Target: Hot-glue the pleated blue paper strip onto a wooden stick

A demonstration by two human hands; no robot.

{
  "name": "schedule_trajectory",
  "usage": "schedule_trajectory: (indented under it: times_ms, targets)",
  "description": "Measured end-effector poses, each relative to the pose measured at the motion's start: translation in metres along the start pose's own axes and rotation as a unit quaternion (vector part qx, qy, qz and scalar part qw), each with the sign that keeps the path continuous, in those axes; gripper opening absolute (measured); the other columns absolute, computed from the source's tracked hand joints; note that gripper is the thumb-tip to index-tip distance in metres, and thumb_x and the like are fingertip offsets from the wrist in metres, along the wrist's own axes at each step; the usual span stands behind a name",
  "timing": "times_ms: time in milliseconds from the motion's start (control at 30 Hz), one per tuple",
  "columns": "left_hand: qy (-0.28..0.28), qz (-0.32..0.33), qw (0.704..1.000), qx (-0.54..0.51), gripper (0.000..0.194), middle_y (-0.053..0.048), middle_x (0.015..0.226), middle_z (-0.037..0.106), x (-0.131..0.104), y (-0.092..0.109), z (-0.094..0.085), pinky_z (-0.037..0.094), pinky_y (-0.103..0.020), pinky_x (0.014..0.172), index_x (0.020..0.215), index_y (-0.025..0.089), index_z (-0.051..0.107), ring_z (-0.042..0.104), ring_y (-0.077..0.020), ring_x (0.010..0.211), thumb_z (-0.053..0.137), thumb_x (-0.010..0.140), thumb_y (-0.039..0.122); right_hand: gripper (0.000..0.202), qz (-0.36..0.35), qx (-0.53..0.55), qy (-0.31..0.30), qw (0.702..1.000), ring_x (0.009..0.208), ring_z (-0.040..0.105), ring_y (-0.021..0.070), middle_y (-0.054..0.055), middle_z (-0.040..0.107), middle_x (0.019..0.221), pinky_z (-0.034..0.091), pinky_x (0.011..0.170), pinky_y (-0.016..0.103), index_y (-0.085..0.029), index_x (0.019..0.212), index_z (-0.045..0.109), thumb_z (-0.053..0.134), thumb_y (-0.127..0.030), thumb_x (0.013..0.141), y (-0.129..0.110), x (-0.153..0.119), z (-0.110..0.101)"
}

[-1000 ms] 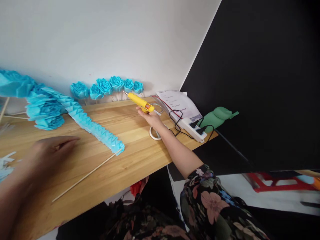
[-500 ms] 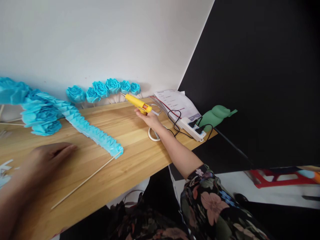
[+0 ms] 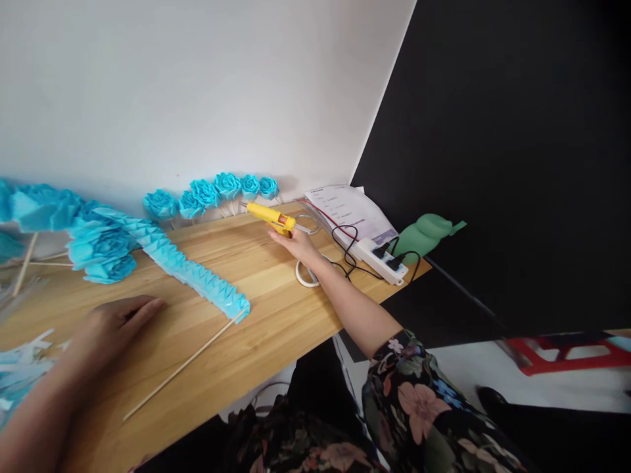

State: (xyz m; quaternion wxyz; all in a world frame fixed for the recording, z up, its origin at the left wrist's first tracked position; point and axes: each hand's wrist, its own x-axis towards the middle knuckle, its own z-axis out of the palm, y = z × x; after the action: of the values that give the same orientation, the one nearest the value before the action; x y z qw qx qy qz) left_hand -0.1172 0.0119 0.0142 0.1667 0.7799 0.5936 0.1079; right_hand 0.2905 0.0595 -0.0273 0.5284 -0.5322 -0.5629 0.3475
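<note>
My right hand (image 3: 298,246) is closed around a yellow hot glue gun (image 3: 269,215) near the back of the table, its nozzle pointing left toward the paper flowers. My left hand (image 3: 118,323) rests on the wooden table at the left, fingers lying flat and holding nothing. Between the hands runs a pleated blue crepe paper strip (image 3: 190,270). A thin wooden stick (image 3: 185,366) lies diagonally, its upper end touching the strip's near end, where a shiny spot shows. The strip's far end reaches a cluster of blue paper flowers (image 3: 104,246).
Blue paper roses (image 3: 227,186) on sticks lean along the wall. To the right are a roll of white tape (image 3: 306,282), printed sheets (image 3: 352,203), a white power strip (image 3: 382,261) with black cables and a green wrapped roll (image 3: 424,233). Paper scraps (image 3: 27,361) lie at left.
The view has shifted, so everything on the table sits lower in the picture. The glue gun is held slightly more level. My left hand stays resting on the table.
</note>
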Motion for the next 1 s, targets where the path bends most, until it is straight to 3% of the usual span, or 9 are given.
schedule_trajectory:
  times_ms: [100,167,233,333,433,667,800,1000]
  targets:
    - [-0.021,-0.008,1.000,-0.018,0.053,-0.005,0.117,0.084,0.001,0.003,-0.002,0.060,-0.036,0.095,0.103,0.022,0.083,0.079,-0.0343,0.106,0.050,0.098,0.063,0.047,-0.029,-0.016,-0.023,0.999,0.100,0.075,0.0251,0.008,0.081,0.112,0.058,0.092,0.038,-0.018,0.111,0.080,0.078,-0.054,0.081,-0.003,-0.001,-0.001]
    - [-0.015,0.012,0.999,-0.035,0.052,-0.006,0.108,0.086,-0.001,0.009,-0.005,0.059,-0.034,0.090,0.095,0.022,0.081,0.079,-0.0324,0.098,0.050,0.096,0.063,0.048,-0.028,-0.014,-0.042,0.999,0.090,0.073,0.0216,0.007,0.082,0.109,0.058,0.079,0.032,-0.019,0.114,0.081,0.079,-0.053,0.080,-0.007,-0.003,-0.002]
    - [-0.011,0.029,0.998,-0.049,0.056,-0.009,0.102,0.085,-0.002,0.014,-0.007,0.058,-0.034,0.085,0.089,0.020,0.079,0.078,-0.0307,0.092,0.047,0.096,0.064,0.047,0.000,-0.022,-0.073,0.997,0.073,0.068,0.0174,0.005,0.080,0.090,0.051,0.063,0.027,-0.017,0.105,0.081,0.079,-0.055,0.078,-0.010,-0.005,-0.003]
    - [-0.003,0.036,0.998,-0.058,0.055,-0.010,0.097,0.084,-0.001,0.015,-0.007,0.054,-0.032,0.078,0.085,0.019,0.076,0.075,-0.0274,0.087,0.045,0.097,0.063,0.048,0.023,-0.032,-0.151,0.988,0.059,0.059,0.0133,0.003,0.075,0.073,0.042,0.053,0.024,-0.016,0.089,0.081,0.076,-0.063,0.079,-0.015,-0.009,-0.005]
    - [-0.003,0.044,0.997,-0.066,0.052,-0.008,0.091,0.083,0.001,0.011,-0.003,0.051,-0.030,0.075,0.083,0.019,0.073,0.071,-0.0240,0.081,0.046,0.096,0.061,0.045,0.008,-0.066,-0.222,0.973,0.059,0.060,0.0140,0.001,0.074,0.069,0.042,0.054,0.024,-0.018,0.081,0.080,0.081,-0.062,0.074,-0.021,-0.012,-0.007]
    - [0.023,0.054,0.995,-0.086,0.050,-0.005,0.071,0.072,0.007,0.003,0.006,0.041,-0.031,0.067,0.069,0.020,0.062,0.061,-0.0205,0.068,0.045,0.093,0.061,0.053,-0.022,-0.104,-0.335,0.936,0.078,0.069,0.0203,0.005,0.080,0.090,0.051,0.071,0.030,-0.019,0.099,0.083,0.082,-0.066,0.074,-0.028,-0.015,-0.010]
    - [0.023,0.055,0.993,-0.102,0.049,-0.005,0.071,0.070,0.008,0.002,0.006,0.040,-0.031,0.068,0.069,0.020,0.061,0.060,-0.0204,0.068,0.047,0.093,0.060,0.071,0.009,-0.054,-0.357,0.933,0.067,0.065,0.0179,0.007,0.073,0.078,0.049,0.065,0.030,-0.016,0.099,0.080,0.065,-0.084,0.083,-0.022,-0.018,-0.006]
    - [0.019,0.060,0.992,-0.110,0.050,-0.005,0.070,0.067,0.008,-0.003,0.008,0.038,-0.031,0.067,0.069,0.019,0.061,0.057,-0.0198,0.068,0.047,0.095,0.060,0.088,-0.023,-0.113,-0.296,0.948,0.057,0.055,0.0151,0.006,0.063,0.062,0.040,0.059,0.030,-0.016,0.070,0.069,0.037,-0.095,0.089,-0.023,-0.022,-0.003]
